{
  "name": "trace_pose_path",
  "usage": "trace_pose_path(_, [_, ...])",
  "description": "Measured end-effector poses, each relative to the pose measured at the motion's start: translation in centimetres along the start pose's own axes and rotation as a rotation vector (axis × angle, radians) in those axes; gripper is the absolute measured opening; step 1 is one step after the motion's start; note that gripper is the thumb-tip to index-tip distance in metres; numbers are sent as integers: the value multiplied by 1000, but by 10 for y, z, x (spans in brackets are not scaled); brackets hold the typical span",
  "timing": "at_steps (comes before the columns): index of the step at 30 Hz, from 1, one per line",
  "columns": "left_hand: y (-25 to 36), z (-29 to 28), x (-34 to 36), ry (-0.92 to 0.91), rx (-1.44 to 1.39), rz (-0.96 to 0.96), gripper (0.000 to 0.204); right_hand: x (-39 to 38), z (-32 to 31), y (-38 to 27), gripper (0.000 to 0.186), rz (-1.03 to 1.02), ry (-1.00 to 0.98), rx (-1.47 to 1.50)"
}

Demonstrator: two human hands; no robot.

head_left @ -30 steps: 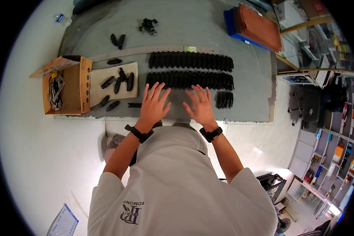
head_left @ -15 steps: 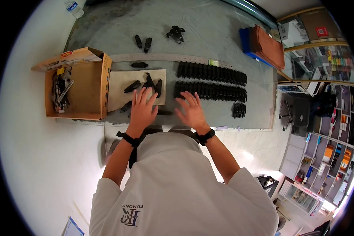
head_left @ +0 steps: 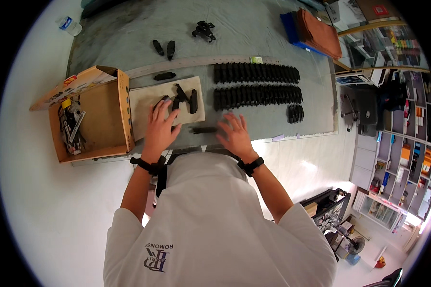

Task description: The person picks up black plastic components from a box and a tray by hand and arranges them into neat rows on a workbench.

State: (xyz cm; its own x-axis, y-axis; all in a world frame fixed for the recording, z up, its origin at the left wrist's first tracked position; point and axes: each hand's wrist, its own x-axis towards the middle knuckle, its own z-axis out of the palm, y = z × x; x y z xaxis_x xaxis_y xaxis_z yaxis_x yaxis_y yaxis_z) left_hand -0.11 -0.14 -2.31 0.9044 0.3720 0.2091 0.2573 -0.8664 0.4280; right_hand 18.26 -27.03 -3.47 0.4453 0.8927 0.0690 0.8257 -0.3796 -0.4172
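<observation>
The left grip (head_left: 161, 128) is over the cream flat mat (head_left: 143, 103), left of the middle of the frame. Its fingers are spread, right by the small black oblong pieces (head_left: 193, 101) that lie on the mat. I cannot tell if the fingertips touch one. The right grip (head_left: 235, 136) is a bit blurry, near the middle of the frame. It is open too, with its fingers apart, just beside a thin black flat strip (head_left: 204, 130) on the grey-green desk (head_left: 258, 28).

One second ago, both grips were just under the two long rows of black parts (head_left: 257, 98), right of the middle. Now the left grip is over the mat, and the right grip is down by the strip. The rows look the same, and so does the short row of black parts (head_left: 296, 114) under their right end.

At the left of the frame, an orange-brown cardboard box (head_left: 125, 112) has its top flap open. A messy heap of small grey and dark bits (head_left: 73, 129), with something yellow on top, sits in its left side.
</observation>
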Motion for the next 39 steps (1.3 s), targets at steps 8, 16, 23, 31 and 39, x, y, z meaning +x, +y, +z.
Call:
trace_pose_path(8, [27,15,-3,-183,-31,208,39,4,16,-8,32,-74,-2,45])
trace_pose_path(16, [-17,-22,-42,29,132,-78,50,3,17,-7,24,-128,-12,38])
trace_pose_path(23, [-11,-31,-75,29,148,-231,61,22,32,-22,25,-234,-54,59])
trace_pose_path(31, [-2,-18,-79,50,88,-124,47,25,22,-26,27,-249,-24,49])
trace_pose_path(39, [-6,-8,-59,52,64,-60,26,15,9,-18,29,-195,-35,28])
